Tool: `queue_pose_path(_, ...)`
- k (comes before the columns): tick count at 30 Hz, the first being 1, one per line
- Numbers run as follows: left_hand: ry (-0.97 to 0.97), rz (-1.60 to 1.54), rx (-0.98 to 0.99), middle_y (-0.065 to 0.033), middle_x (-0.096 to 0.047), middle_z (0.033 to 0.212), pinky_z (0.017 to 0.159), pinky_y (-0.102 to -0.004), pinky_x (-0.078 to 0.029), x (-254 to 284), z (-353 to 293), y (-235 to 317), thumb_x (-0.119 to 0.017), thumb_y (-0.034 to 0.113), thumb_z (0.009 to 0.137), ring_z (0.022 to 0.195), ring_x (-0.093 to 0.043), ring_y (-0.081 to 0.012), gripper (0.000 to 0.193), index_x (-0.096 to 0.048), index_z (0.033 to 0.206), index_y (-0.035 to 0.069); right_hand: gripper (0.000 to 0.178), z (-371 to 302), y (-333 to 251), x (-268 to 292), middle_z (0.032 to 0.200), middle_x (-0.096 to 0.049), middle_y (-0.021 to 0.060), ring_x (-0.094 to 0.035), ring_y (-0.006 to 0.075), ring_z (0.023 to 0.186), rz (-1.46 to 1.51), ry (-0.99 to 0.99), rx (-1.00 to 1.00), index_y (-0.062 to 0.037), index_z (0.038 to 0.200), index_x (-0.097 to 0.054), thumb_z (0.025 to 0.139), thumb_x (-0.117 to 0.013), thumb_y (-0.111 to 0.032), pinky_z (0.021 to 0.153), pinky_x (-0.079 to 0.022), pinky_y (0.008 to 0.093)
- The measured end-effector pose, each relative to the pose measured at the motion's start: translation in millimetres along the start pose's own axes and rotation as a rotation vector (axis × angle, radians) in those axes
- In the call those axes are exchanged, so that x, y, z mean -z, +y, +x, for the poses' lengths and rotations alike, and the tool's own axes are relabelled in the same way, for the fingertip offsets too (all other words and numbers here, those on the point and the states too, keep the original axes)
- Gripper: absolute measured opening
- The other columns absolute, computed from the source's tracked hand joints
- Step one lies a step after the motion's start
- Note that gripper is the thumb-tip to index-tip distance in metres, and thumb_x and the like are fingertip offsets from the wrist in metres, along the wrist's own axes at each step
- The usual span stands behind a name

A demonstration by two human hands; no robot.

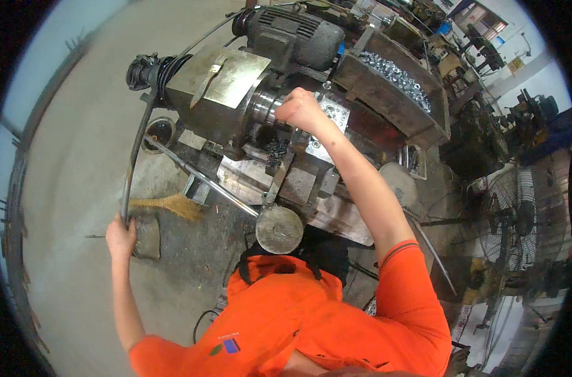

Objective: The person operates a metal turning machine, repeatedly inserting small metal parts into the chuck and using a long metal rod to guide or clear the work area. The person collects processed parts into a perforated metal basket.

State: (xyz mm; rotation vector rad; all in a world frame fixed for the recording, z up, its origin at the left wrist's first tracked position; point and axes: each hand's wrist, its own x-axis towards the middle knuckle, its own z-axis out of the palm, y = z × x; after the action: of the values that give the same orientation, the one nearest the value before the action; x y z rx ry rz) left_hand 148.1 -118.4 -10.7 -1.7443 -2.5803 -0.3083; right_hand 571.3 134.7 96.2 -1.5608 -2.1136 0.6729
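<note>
My left hand [120,239] is wrapped round the lower end of a long dark metal lever [139,151]. The lever rises to the left end of a greasy lathe-like machine. At the machine's shiny round spindle [262,107], my right hand [299,110] has its fingers curled closed against the front. Whatever lies inside those fingers is hidden. Beside that wrist is a bright metal block with holes [330,118]. Dark metal shavings [276,151] lie below the spindle. On the machine's top, a brush [208,81] rests on a flat metal plate [239,75].
A motor [292,39] stands behind the machine. To its right, a metal bin [386,119] holds many small shiny parts [396,76]. Close to my body are a round metal disc [279,230] and a slanting bar [213,185]. A broom [176,204] lies left; a fan [511,220] stands right.
</note>
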Motion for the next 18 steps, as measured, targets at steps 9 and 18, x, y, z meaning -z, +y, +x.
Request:
queue_pose_path(9,0.233,0.605,-0.196,-0.0142,-0.061,0.070,0.054,-0.0401,-0.049,-5.7,144.8,-186.9,-0.054,0.009,0.075,0.061,-0.061,-0.0295,0.019,-0.054,0.093,0.005,0.028,-2.8,9.6,-13.7,0.054,-0.053,0.0211,-0.058,0.0302,0.053,0.138,0.165,-0.087,0.0023,0.056,-0.058,0.056,-0.057,-0.025,0.054,-0.045,0.0366)
queue_pose_path(18,0.158,0.177,0.234,-0.0163,-0.063,0.085,0.075,-0.0431,-0.049,3.1,153.5,-95.6,-0.057,0.018,0.079,0.083,-0.061,-0.0337,0.033,-0.056,0.110,0.007,0.016,-28.9,25.7,-2.7,0.090,-0.061,0.0232,-0.061,0.0346,0.082,0.155,0.349,0.163,-0.0027,0.064,-0.064,0.056,-0.060,-0.016,0.072,-0.048,0.0366)
